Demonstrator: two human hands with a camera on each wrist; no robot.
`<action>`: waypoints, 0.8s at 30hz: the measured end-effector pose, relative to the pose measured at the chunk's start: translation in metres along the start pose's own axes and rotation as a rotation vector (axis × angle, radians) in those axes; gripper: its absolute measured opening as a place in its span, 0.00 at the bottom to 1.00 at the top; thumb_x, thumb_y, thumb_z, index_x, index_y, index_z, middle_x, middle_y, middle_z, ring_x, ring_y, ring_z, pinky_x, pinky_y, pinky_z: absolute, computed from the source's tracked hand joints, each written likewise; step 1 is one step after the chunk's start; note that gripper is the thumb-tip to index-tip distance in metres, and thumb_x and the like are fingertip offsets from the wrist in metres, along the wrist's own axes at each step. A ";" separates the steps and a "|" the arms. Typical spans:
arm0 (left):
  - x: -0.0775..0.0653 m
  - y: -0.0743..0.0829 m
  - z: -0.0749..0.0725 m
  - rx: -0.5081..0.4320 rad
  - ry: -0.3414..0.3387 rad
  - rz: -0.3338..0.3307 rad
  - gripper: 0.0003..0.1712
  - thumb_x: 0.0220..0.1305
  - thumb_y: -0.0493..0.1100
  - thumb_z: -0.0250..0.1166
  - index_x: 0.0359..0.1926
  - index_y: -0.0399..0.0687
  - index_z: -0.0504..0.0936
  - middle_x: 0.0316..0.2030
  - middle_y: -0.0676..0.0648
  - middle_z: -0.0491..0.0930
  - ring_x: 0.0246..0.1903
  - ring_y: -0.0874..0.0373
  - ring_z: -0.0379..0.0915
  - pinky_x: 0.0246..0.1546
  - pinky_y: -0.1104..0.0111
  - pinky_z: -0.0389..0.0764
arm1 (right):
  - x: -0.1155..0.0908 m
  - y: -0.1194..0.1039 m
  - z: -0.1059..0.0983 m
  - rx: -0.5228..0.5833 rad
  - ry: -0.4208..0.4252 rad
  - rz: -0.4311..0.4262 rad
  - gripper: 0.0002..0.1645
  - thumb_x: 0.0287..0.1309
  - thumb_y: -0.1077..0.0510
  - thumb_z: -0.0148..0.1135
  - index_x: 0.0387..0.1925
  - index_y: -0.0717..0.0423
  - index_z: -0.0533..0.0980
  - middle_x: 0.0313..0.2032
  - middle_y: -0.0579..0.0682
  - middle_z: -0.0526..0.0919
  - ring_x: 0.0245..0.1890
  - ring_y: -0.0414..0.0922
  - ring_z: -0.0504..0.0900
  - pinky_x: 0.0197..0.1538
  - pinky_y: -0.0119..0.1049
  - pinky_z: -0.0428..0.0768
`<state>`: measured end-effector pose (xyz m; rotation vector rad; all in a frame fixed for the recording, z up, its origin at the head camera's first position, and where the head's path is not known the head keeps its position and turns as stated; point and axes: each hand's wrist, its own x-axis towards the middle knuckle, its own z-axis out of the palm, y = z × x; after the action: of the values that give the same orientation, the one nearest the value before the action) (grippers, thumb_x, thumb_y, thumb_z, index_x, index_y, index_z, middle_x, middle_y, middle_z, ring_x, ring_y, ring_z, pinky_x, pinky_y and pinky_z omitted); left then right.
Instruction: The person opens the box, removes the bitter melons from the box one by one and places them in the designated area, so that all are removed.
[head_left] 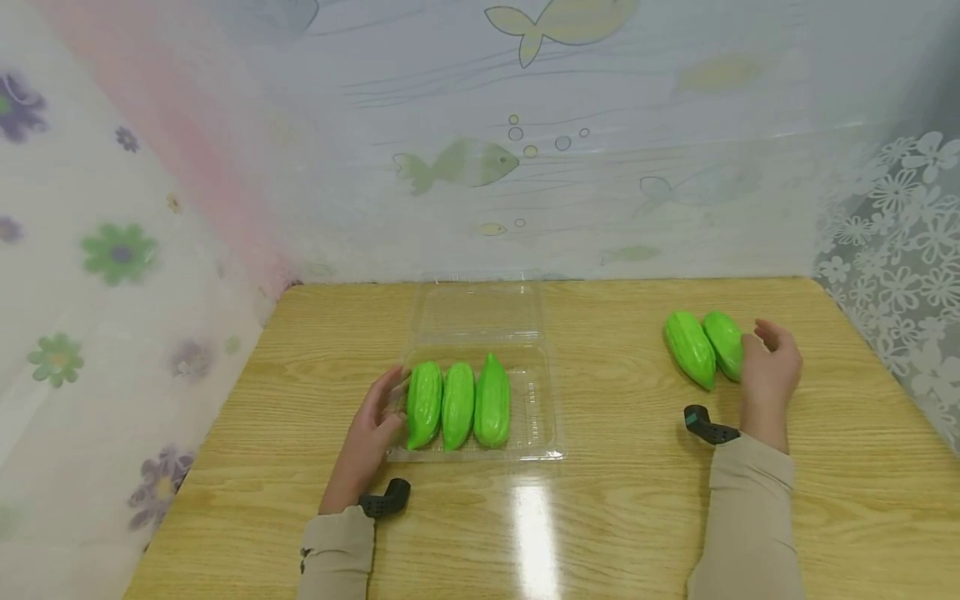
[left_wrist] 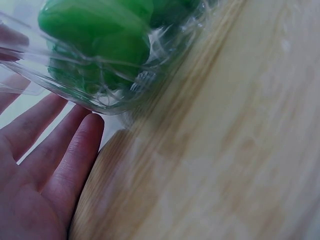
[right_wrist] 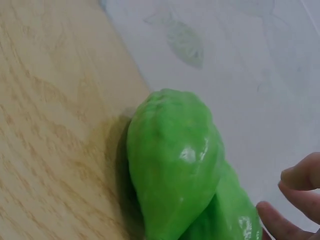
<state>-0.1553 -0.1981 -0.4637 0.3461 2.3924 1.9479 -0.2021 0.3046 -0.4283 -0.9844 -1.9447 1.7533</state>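
Observation:
Three glossy green bitter melons lie side by side in a clear plastic clamshell box, its lid raised toward the wall. My left hand is at the box's left side; in the left wrist view its fingers are extended against the clear rim. Two more bitter melons lie on the table at the right. My right hand is beside the rightmost bitter melon, its fingers loosely bent and apart. In the right wrist view a fingertip is close to that melon; contact is unclear.
The wooden table meets a curtain with fish drawings at the back. Flower-patterned sheets stand at the left and right. A black wrist camera is on the left wrist and another camera on the right.

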 end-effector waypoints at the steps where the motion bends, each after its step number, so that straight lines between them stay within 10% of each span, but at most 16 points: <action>1: 0.000 0.000 0.000 0.002 -0.003 0.003 0.36 0.57 0.29 0.47 0.67 0.54 0.52 0.65 0.47 0.55 0.63 0.51 0.51 0.51 0.67 0.64 | 0.000 -0.001 0.000 0.008 0.013 -0.004 0.25 0.59 0.57 0.48 0.60 0.44 0.65 0.59 0.43 0.64 0.60 0.38 0.56 0.61 0.33 0.54; 17: 0.001 -0.001 0.001 -0.003 0.007 0.001 0.38 0.56 0.28 0.46 0.67 0.57 0.53 0.64 0.49 0.56 0.63 0.52 0.51 0.56 0.53 0.56 | -0.013 -0.025 -0.003 0.213 0.080 -0.148 0.19 0.58 0.60 0.51 0.52 0.48 0.71 0.47 0.42 0.72 0.44 0.35 0.69 0.52 0.30 0.63; 24: 0.000 0.000 0.001 -0.014 0.017 -0.013 0.38 0.56 0.28 0.46 0.66 0.58 0.54 0.64 0.51 0.56 0.63 0.52 0.50 0.56 0.53 0.56 | -0.026 -0.036 -0.002 0.326 -0.064 -0.196 0.19 0.56 0.59 0.55 0.52 0.53 0.71 0.42 0.47 0.75 0.38 0.39 0.76 0.44 0.27 0.72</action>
<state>-0.1553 -0.1970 -0.4641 0.3142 2.3843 1.9687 -0.1924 0.2880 -0.3881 -0.6118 -1.6543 1.9247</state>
